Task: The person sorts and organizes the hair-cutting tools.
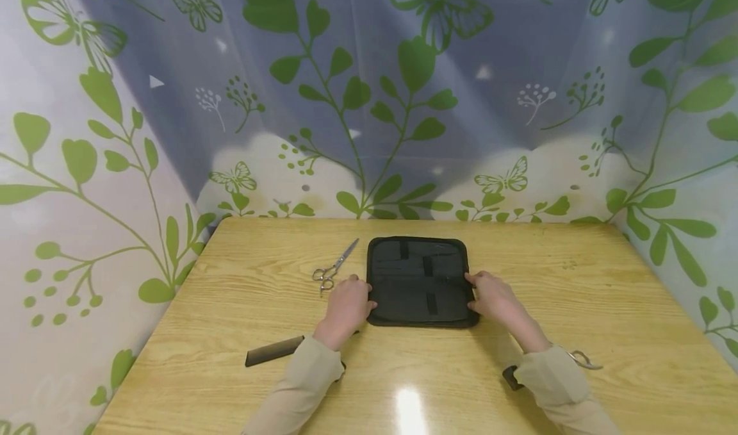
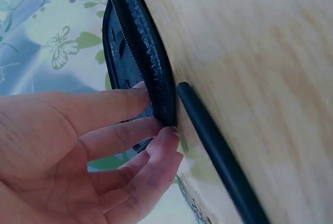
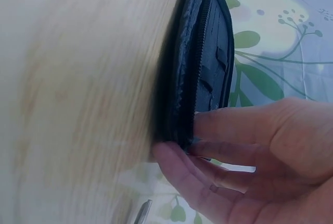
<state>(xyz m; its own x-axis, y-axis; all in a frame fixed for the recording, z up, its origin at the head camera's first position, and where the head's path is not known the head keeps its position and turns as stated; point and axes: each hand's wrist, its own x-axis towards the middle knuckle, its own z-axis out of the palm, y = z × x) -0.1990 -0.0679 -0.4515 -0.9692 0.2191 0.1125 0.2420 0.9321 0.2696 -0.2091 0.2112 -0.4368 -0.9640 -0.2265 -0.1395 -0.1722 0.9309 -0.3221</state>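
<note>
An opened black zip case [image 1: 421,281] lies flat in the middle of the wooden table, with dark elastic loops and slots inside. My left hand [image 1: 348,303] grips its left edge, thumb over the zip and fingers at the underside, as the left wrist view shows on the case [image 2: 158,73]. At the opposite edge, my right hand [image 1: 498,300] pinches the rim in the same way, thumb on the zipped border [image 3: 182,83]. Silver hair scissors [image 1: 340,263] rest just beyond my left hand. A dark comb [image 1: 273,350] lies beside my left sleeve, which covers part of it.
Metal finger rings [image 1: 587,361] of another tool stick out beside my right sleeve, the rest hidden. The wooden table [image 1: 623,294] ends at the back against a leaf-patterned curtain [image 1: 357,102], which also hangs along both sides.
</note>
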